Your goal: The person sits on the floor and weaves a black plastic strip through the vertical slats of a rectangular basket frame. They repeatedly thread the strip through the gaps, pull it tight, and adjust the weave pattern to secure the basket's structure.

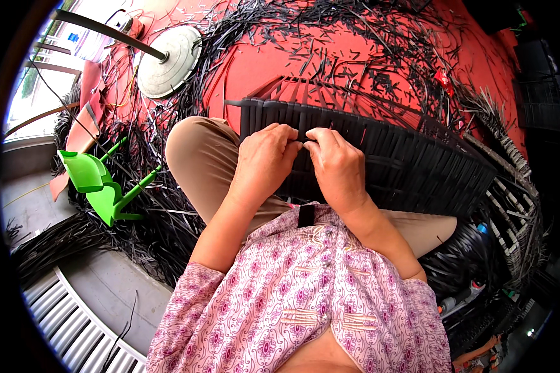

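A black woven basket, plaited from flat strips, leans across my lap with its rim toward the far side. My left hand is closed in a pinch at the basket's upper edge, near its left end. Just beside it, my right hand pinches the same edge, thumb against forefinger, the fingertips of both hands almost touching. A black strip at the rim lies between the fingers, mostly hidden by them. Long loose strips fan out behind the basket's far edge.
Cut black strips litter the red floor. At the upper left stands a round pale base with a pole. A small green plastic chair lies tipped on the left. White slats are at lower left.
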{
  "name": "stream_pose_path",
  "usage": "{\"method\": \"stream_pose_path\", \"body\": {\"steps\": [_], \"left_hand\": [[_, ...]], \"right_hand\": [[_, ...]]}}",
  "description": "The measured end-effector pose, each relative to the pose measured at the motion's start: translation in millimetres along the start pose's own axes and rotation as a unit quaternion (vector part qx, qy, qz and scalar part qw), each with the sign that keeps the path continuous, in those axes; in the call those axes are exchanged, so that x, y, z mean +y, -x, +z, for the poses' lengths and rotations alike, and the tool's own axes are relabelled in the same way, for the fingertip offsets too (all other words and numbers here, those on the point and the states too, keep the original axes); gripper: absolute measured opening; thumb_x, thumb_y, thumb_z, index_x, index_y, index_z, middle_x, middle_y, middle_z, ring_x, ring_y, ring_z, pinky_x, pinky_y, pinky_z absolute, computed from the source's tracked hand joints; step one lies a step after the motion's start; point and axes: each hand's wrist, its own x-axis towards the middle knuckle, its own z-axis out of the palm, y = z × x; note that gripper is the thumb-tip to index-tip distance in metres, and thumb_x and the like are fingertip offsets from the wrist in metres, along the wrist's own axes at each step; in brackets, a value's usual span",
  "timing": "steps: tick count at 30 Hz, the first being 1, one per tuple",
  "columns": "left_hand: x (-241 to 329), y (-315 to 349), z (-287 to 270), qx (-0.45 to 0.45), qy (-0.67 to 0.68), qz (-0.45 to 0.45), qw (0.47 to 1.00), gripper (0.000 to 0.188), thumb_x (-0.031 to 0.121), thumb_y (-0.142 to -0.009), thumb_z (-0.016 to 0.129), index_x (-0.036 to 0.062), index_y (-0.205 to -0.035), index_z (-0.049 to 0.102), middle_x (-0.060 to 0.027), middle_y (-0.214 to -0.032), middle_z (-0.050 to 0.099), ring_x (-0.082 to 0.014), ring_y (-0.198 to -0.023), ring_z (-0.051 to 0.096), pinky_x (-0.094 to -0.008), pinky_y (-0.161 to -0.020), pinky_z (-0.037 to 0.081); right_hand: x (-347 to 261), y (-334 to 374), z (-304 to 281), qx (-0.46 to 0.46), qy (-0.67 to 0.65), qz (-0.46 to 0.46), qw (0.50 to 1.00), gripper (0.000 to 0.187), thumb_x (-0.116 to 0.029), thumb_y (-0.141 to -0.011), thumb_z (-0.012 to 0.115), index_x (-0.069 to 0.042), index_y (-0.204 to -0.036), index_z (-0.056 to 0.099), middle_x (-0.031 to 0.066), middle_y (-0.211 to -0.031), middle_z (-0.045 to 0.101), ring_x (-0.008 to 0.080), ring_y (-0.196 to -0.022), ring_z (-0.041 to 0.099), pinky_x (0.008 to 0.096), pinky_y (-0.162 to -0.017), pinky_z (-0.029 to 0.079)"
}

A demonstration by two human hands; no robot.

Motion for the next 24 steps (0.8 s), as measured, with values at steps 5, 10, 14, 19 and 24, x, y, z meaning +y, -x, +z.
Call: {"method": "stream_pose_path", "body": {"steps": [5,10,14,19,24], "left_hand": [[-6.2,3.2,-2.8,-0.006,0.038,-0.036,0.999,0.014,0.007,-0.088,0.073,-0.0021,-0.098,0.07,-0.014,-0.082,0.069,-0.0239,-0.063,0.069,-0.0359,-0.06,0.053],[-11.3,6.1,-5.2,-0.004,0.127,-0.096,0.987,0.01,0.007,-0.093,0.071,-0.0019,-0.097,0.069,-0.0066,-0.077,0.064,-0.0132,-0.061,0.063,-0.0296,-0.058,0.051],[-12.2,12.4,-28.7,0.011,0.205,-0.183,0.962,0.01,0.009,-0.097,0.069,-0.0001,-0.095,0.066,0.0017,-0.077,0.059,-0.0049,-0.066,0.055,-0.023,-0.057,0.048],[-5.4,22.3,-56.6,0.002,0.257,-0.192,0.947,0.01,0.009,-0.098,0.069,0.001,-0.094,0.065,0.0039,-0.078,0.058,-0.0028,-0.065,0.051,-0.02,-0.058,0.045],[8.4,37.4,-73.6,0.043,0.308,-0.178,0.933,0.007,0.003,-0.094,0.07,-0.0011,-0.092,0.065,0.0003,-0.076,0.057,-0.004,-0.063,0.05,-0.0231,-0.055,0.043]], "right_hand": [[19.1,-11.2,0.1,-0.048,-0.056,-0.1,0.992,0.024,0.001,-0.083,0.075,-0.005,-0.103,0.062,0.0124,-0.088,0.07,0.0323,-0.082,0.073,0.0411,-0.072,0.059],[7.3,-8.1,-2.6,-0.047,-0.041,-0.055,0.997,0.044,-0.003,-0.077,0.082,-0.005,-0.117,0.063,0.0128,-0.101,0.069,0.032,-0.092,0.071,0.0408,-0.08,0.057],[3.2,-0.3,-5.9,-0.01,0.03,-0.094,0.995,0.052,-0.004,-0.075,0.084,-0.006,-0.123,0.064,0.0102,-0.111,0.066,0.0288,-0.099,0.066,0.0398,-0.087,0.052],[2.7,2.5,3.0,0.035,0.054,-0.126,0.99,0.047,-0.008,-0.077,0.084,-0.006,-0.12,0.066,0.0097,-0.113,0.067,0.0276,-0.101,0.066,0.0404,-0.088,0.052],[-15.9,-13.2,4.7,0.018,-0.066,-0.167,0.984,0.044,-0.016,-0.081,0.083,-0.007,-0.121,0.068,0.0094,-0.112,0.069,0.0281,-0.106,0.067,0.0426,-0.091,0.052]]}}
